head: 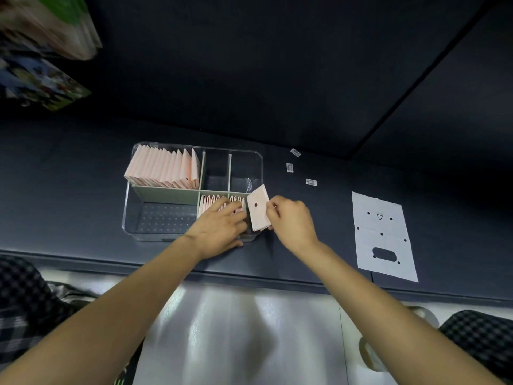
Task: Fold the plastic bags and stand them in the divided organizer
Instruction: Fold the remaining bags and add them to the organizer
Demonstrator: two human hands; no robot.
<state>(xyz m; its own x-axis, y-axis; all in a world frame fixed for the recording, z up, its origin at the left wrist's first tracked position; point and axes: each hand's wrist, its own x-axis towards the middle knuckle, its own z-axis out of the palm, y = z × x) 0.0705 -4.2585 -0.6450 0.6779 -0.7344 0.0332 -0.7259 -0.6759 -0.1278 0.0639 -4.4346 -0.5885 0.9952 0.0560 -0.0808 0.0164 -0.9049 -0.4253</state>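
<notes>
Folded bag going in at the clear organizer's near right corner.

The right hand (291, 220) is pinching a folded pink bag (258, 211), holding it tilted at the organizer (130, 218) rim — the left hand (219, 230) is lying with fingers spread over the standing bags (213, 204) in the near compartments. Another row of folded bags (163, 169) is filling the far left compartment, and a flat white bag (384, 237) is lying well apart on the dark table (69, 190).

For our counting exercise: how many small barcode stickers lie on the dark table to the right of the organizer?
3. One sticker lies farthest back, a second just in front of it, and a third nearest the flat unfolded bag. None seems hidden.
</notes>
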